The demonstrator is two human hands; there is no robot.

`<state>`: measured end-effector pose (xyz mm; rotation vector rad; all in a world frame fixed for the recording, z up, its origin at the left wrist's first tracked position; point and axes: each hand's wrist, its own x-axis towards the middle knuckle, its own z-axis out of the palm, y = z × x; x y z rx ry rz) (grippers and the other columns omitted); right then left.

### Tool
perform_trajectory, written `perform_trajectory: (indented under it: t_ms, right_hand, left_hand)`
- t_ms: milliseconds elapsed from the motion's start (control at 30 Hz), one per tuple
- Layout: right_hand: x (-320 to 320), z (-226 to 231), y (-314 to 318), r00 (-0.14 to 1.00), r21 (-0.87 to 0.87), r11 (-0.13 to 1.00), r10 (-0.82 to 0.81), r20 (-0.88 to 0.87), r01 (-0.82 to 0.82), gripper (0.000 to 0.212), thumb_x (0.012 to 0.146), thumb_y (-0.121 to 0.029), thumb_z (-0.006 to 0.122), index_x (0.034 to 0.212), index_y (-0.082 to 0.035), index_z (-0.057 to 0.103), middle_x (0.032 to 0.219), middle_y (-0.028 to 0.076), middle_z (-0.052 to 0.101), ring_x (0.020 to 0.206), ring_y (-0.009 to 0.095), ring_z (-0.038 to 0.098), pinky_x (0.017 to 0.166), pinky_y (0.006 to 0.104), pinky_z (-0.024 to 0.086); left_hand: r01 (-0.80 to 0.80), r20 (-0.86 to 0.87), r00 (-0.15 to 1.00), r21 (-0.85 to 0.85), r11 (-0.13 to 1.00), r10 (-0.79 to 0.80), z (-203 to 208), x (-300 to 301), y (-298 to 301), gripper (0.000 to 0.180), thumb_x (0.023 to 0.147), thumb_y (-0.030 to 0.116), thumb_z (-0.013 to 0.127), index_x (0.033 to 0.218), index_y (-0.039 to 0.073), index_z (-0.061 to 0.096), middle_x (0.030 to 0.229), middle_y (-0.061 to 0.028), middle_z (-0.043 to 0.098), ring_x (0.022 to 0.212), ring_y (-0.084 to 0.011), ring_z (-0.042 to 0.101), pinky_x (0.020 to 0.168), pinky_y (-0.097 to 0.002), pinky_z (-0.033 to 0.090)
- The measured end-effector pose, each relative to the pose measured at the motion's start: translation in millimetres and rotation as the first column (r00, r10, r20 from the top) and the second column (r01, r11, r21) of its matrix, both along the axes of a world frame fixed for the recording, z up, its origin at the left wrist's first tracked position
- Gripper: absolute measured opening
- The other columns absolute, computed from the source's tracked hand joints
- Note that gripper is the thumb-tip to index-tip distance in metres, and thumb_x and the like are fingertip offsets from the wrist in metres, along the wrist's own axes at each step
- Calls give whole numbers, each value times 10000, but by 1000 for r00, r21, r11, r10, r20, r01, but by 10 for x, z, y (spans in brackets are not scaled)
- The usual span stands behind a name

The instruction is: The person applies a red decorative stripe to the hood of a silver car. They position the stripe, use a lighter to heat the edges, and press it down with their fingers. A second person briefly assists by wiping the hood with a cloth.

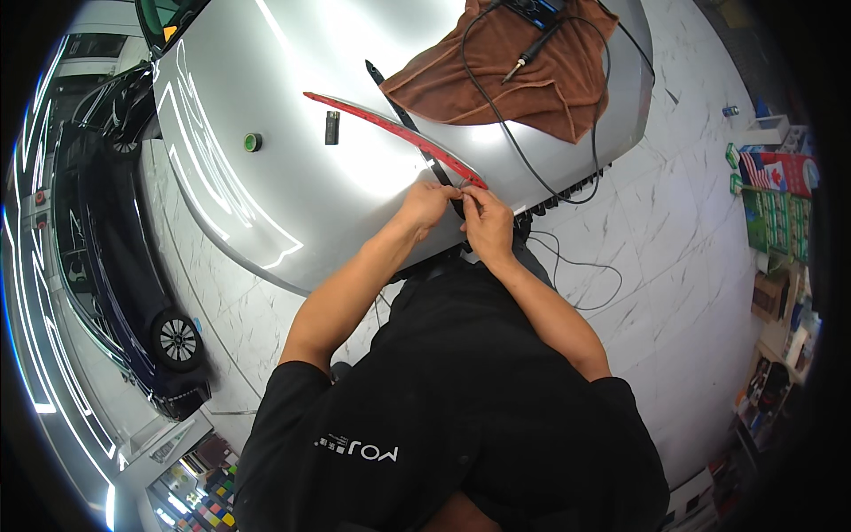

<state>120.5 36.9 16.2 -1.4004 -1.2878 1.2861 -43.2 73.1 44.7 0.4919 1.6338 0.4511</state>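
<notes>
My left hand (426, 209) and my right hand (488, 223) meet at the front edge of a silver car hood (257, 80). The fingers of both are pinched together at the near end of a long, thin red strip (390, 127). What sits between the fingertips is too small to make out. A slim black strip (403, 116) crosses beneath the red one and runs down toward my hands. Left of the strips, a small dark rectangular object (332, 128) and a small round tin with a green rim (253, 142) rest on the hood.
A brown cloth (496, 97) covers the hood's right part. On it lie a soldering iron (529, 58) and a black device with a screen (534, 11), with a loose black cable (502, 124). A dark car (115, 257) stands at left; stocked shelves (780, 222) line the right.
</notes>
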Motion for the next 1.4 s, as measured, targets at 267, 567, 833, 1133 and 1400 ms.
perform_trajectory:
  t_ms: [267,567,833,1133,1400]
  right_hand:
    - [6,36,0,1000,-21,1000,-9,-10,8,176,1084,-82,695,1200,24,775,958,94,757,612,153,723,565,302,563]
    - [25,38,-5,1000,-2,1000,7,-12,-7,179,1069,-40,684,1208,35,769,989,134,763,606,195,729,561,325,562]
    - [30,23,-13,1000,8,1000,2,4,-2,174,1070,-63,697,1198,27,773,1000,148,775,614,203,738,571,335,577]
    - [47,-22,-7,1000,25,1000,9,13,-9,175,1072,-83,702,1193,20,776,988,136,768,623,191,740,582,326,572]
    - [122,-22,38,997,13,999,43,-67,-42,150,1060,-88,701,1146,3,783,955,164,766,639,255,753,617,385,572]
  left_hand:
    - [706,-749,645,508,493,-152,168,-32,-325,213,917,83,785,1129,64,802,1031,-53,728,879,-242,741,684,-376,582]
    - [902,-903,430,430,37,10,-17,-159,-247,246,885,93,795,1130,116,806,1088,-18,751,859,-218,754,671,-365,619]
    - [891,-890,454,454,6,-30,1,-170,-202,231,884,160,797,1106,95,797,1062,-17,724,825,-224,716,676,-373,592]
    - [-135,29,990,-45,990,136,-79,28,-123,194,1021,195,772,1089,18,812,919,5,688,669,-115,554,601,-308,468]
    - [609,-773,634,517,602,23,156,199,-467,249,935,86,792,1182,55,795,1024,-55,737,795,-228,677,685,-385,564]
